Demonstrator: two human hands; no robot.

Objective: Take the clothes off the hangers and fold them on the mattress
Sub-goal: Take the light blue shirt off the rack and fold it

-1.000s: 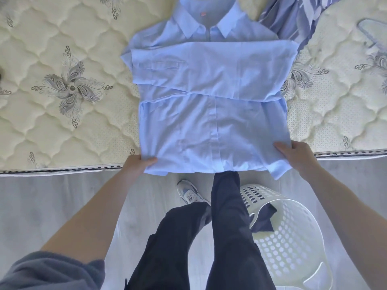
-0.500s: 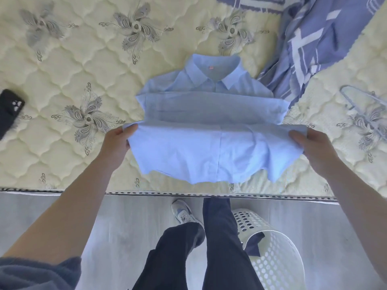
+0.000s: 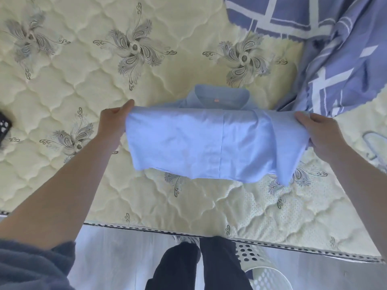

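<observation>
Both hands gripping: left hand [image 3: 113,124] and right hand [image 3: 323,135] are pinching the side edges of the light blue shirt [image 3: 209,143] | shirt is lying doubled toward its collar on the mattress [image 3: 83,84]; patterned blue fabric [image 3: 339,59] is lying beside it | laundry basket [image 3: 261,275] is standing on the floor

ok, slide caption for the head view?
Both hands fold light blue shirt hem toward collar on quilted mattress.

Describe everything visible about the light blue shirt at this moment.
The light blue shirt is a smooth woven button-up with collar and front placket. Its lower part is folded up toward the collar, the doubled edge drooping toward the mattress. The left hand and right hand pinch its two sides.
</observation>
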